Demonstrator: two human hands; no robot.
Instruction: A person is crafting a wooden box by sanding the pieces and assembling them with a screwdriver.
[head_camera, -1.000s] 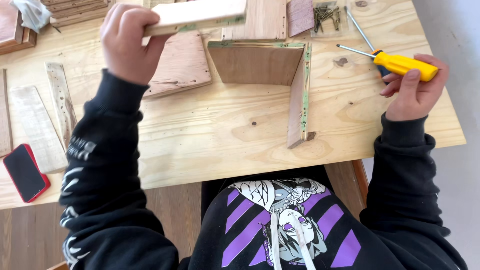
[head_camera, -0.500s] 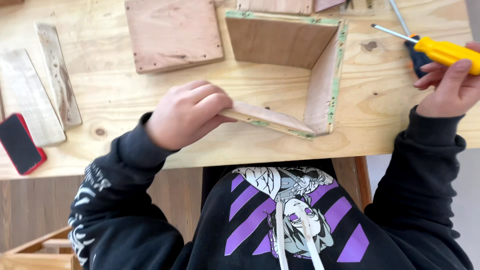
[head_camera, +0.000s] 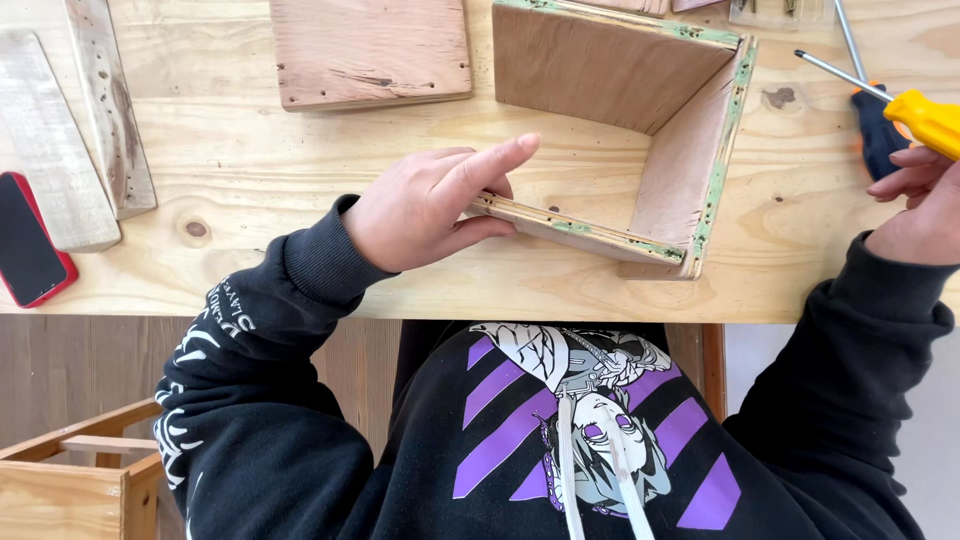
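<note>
Left hand (head_camera: 425, 208) grips the near end of a plywood strip (head_camera: 580, 230), set on edge against the open wooden frame (head_camera: 690, 150) at table centre. Right hand (head_camera: 920, 205), at 3 o'clock, fingers curled around the yellow-handled screwdriver (head_camera: 900, 100).

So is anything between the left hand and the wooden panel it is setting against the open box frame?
No. The left hand already grips the near panel at its left end; the panel's far end meets the frame's side wall, with nothing visible between them.
</note>
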